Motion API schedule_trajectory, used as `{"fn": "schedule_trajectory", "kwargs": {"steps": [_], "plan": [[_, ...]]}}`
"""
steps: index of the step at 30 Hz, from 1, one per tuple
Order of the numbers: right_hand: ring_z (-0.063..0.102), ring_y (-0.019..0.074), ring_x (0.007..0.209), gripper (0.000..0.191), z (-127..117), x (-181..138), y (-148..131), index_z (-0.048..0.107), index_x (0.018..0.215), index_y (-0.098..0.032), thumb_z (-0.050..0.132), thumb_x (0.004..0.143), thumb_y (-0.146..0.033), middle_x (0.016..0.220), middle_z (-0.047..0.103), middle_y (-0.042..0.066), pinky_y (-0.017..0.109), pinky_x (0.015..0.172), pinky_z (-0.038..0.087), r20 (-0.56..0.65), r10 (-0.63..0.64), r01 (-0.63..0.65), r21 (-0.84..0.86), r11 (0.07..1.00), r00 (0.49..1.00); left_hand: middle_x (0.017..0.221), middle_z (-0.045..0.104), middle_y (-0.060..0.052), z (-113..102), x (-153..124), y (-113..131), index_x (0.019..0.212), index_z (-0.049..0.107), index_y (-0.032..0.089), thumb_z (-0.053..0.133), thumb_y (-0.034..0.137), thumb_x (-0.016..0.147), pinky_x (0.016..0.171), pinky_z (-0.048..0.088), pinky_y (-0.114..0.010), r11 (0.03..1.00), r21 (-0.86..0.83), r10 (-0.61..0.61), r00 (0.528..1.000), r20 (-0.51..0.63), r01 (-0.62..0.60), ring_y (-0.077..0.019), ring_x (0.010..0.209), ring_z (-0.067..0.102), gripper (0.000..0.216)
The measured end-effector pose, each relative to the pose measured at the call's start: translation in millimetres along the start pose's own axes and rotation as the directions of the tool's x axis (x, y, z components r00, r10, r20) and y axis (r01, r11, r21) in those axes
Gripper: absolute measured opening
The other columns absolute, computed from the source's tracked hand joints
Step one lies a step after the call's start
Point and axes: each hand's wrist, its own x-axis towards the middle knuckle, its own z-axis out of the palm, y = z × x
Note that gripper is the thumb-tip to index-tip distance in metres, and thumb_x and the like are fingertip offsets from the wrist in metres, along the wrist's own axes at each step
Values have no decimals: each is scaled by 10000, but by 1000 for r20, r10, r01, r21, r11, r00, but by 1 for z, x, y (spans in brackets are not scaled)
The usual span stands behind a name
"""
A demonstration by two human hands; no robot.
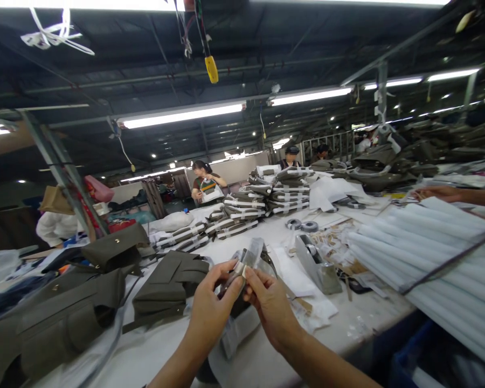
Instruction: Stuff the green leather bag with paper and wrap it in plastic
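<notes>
In the head view my left hand (210, 304) is closed around a dark strap-like piece, with thumb and fingers at a small whitish wrap (240, 268) on it. My right hand (272, 307) pinches the same whitish wrap from the other side, fingertips almost meeting those of the left. Clear plastic (257, 249) stands up just behind the fingers. Beneath the hands lies a dark olive item, mostly hidden by them. Left of my hands is an olive bag (165, 283) with a flap, lying on the white table (372, 312).
A grey tape dispenser (317, 267) stands to the right, with tape rolls (301, 224) behind it. White padded tubes (428, 248) jut over the right edge. Wrapped bags (242, 207) are stacked ahead; more olive bags (73, 312) lie left. Another person's hand (436, 193) reaches in at right.
</notes>
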Motion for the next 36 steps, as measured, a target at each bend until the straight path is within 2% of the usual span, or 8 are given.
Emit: {"fn": "schedule_trajectory", "kwargs": {"steps": [7,11,16,22,25,27,33,36], "plan": [[375,112,591,434,3,0,5,547,644,-183,789,738,-531,619,446,-33,244,575,352,-19,-29,29,7,1000,999,1067,693,-51,6,-9,-1,1123,674,227,654,391,847,893,480,-332,993,99,70,995,-74,-62,-218,957,642,321],[377,117,597,422,3,-1,9,553,677,-189,779,740,-539,638,458,-30,251,582,357,-31,-22,22,-10,1000,999,1048,706,-34,4,-12,6,1064,696,240,615,347,874,884,485,-314,986,131,110,990,-86,-98,-208,960,648,232],[388,117,615,403,3,-3,14,550,694,-186,750,790,-522,653,460,-29,247,594,367,-27,-42,42,-24,999,999,994,735,-29,1,-13,15,990,730,254,623,344,880,854,498,-326,928,346,195,973,-127,-141,-215,914,670,178],[406,111,615,427,7,-4,16,522,682,-183,764,785,-519,641,449,-41,238,601,374,-72,-83,79,-55,995,994,1113,734,-43,2,-17,11,1126,726,303,593,310,913,898,535,-367,836,498,318,943,-97,-231,-251,989,692,252],[403,107,607,437,9,-6,15,516,674,-180,785,765,-511,635,454,-43,235,598,372,-76,-62,59,-30,998,995,1169,713,-43,3,-18,6,1181,703,289,572,240,924,930,551,-352,766,560,420,905,-64,-316,-244,1036,693,293],[411,107,611,436,9,-7,14,530,675,-175,804,744,-508,640,465,-40,235,601,379,-75,-47,46,-18,999,996,1167,712,-45,2,-19,2,1200,691,265,561,195,929,928,563,-319,689,605,509,861,-13,-399,-223,1034,698,309],[424,97,614,432,8,-7,11,566,669,-161,835,709,-497,647,475,-40,215,602,402,-61,1,2,38,999,998,1255,660,-133,-2,-20,-8,1237,636,112,533,123,944,968,557,-299,391,709,725,671,156,-587,-211,1125,659,311],[426,91,618,408,7,-6,11,587,669,-158,842,712,-474,646,478,-41,204,619,424,-43,14,-11,64,998,999,1260,650,-175,-3,-18,-10,1215,628,52,534,105,940,973,557,-315,321,729,735,645,212,-604,-226,1152,644,296]]}}
